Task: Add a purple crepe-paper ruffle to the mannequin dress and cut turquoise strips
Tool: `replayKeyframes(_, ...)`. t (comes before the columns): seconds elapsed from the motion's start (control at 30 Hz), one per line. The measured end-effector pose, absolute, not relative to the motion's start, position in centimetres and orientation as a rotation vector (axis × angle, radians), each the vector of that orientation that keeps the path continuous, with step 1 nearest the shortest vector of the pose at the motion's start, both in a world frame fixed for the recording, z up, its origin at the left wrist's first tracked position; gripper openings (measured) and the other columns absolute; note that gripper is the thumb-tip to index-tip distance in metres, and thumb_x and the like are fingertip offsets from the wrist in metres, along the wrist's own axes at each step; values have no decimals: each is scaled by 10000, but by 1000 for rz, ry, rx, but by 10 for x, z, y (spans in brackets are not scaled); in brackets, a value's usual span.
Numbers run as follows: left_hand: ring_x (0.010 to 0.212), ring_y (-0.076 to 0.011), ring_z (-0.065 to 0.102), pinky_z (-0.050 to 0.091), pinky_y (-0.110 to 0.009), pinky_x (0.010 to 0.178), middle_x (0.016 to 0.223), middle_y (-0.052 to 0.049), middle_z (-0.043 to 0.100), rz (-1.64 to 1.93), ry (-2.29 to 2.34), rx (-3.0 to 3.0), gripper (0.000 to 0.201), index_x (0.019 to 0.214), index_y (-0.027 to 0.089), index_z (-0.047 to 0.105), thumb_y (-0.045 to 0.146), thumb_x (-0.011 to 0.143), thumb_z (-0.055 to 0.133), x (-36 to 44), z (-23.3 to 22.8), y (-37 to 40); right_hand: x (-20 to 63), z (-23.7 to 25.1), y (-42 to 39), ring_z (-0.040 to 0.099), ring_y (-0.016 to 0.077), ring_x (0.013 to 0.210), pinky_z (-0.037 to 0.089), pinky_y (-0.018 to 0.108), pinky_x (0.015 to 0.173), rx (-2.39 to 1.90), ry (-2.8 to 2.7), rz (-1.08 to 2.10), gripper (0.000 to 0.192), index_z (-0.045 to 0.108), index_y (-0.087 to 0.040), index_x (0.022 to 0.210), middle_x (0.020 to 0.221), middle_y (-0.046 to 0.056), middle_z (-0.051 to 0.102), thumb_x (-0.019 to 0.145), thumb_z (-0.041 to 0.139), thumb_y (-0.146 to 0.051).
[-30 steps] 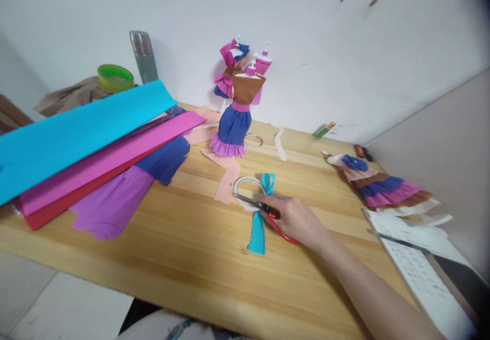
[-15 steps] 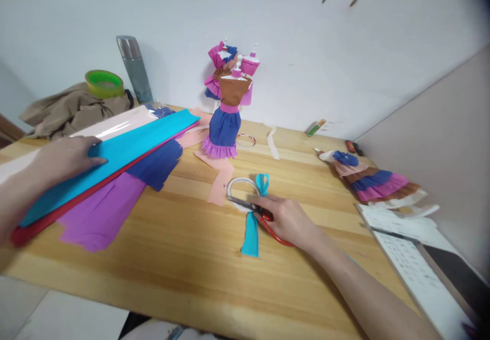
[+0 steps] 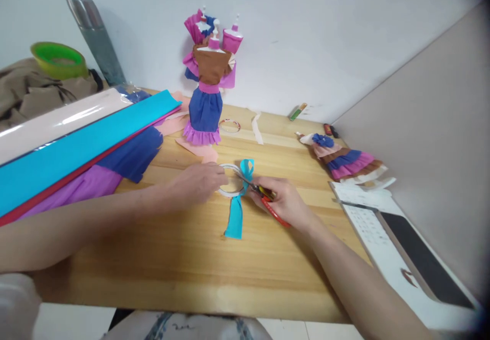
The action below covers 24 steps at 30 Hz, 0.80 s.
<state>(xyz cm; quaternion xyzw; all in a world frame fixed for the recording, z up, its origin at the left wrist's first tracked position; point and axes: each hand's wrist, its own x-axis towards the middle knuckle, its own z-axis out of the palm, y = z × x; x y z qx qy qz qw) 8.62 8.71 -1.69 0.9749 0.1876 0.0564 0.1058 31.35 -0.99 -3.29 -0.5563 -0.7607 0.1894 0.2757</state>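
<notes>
Tape ring [image 3: 229,180] flat on table [image 3: 172,258] mid-front | left hand [image 3: 199,183] newly off paper rolls [image 3: 76,151], fingers curled pinching ring edge | right hand [image 3: 285,204] fingers closed through scissors [image 3: 264,197], blades by blue strip [image 3: 236,212]

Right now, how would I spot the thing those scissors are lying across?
Start at the paper-dressed mannequin standing on the wooden table. Just in front, between the left hand and right hand, lies a white tape ring. It alone is round, with a turquoise strip beside it.
</notes>
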Motion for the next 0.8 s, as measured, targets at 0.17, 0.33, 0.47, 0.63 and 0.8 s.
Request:
replayKeyframes(0.17, 840, -214, 549, 388, -328, 731, 926, -89, 642, 125, 299, 3022, 211, 852, 123, 636, 110, 935, 443, 105, -30, 87, 335, -14, -11, 488, 127, 580, 392, 234, 549, -1559, -1814, 490, 245, 620, -174, 745, 629, -5, 554, 840, 588, -397)
replayKeyframes(0.33, 791, -210, 521, 361, -340, 692, 854, -78, 609, 193, 216, 3104, 206, 798, 133, 599, 105, 935, 447, 103, -40, 91, 357, -17, -3, 593, 200, 643, 377, 269, 570, -2208, -1691, 281, 320, 685, -167, 971, 706, 54, 666, 785, 675, -426)
replayKeyframes(0.47, 757, -211, 501, 357, -347, 681, 797, -73, 584, 329, 110, 3139, 185, 790, 141, 558, 70, 919, 445, 99, -45, 88, 362, -27, 2, 676, 280, 823, 403, 288, 622, -2516, -1750, 218, 463, 636, -154, 1179, 929, 153, 739, 785, 687, -392)
replayKeyframes(0.63, 724, -190, 486, 312, -320, 591, 835, -54, 577, 252, 200, 3112, 169, 839, 156, 516, 72, 947, 416, 88, -29, 82, 371, -24, 2, 683, 240, 834, 436, 267, 647, -2464, -1819, 373, 457, 574, -167, 1260, 970, 118, 746, 839, 618, -339)
replayKeyframes(0.8, 633, -150, 444, 280, -284, 554, 747, -10, 526, 342, 198, 2934, 173, 813, 167, 468, 47, 914, 397, 75, -5, 84, 371, -14, -2, 700, 220, 836, 442, 268, 657, -2389, -1983, 322, 324, 630, -219, 1217, 954, 87, 756, 920, 503, -250)
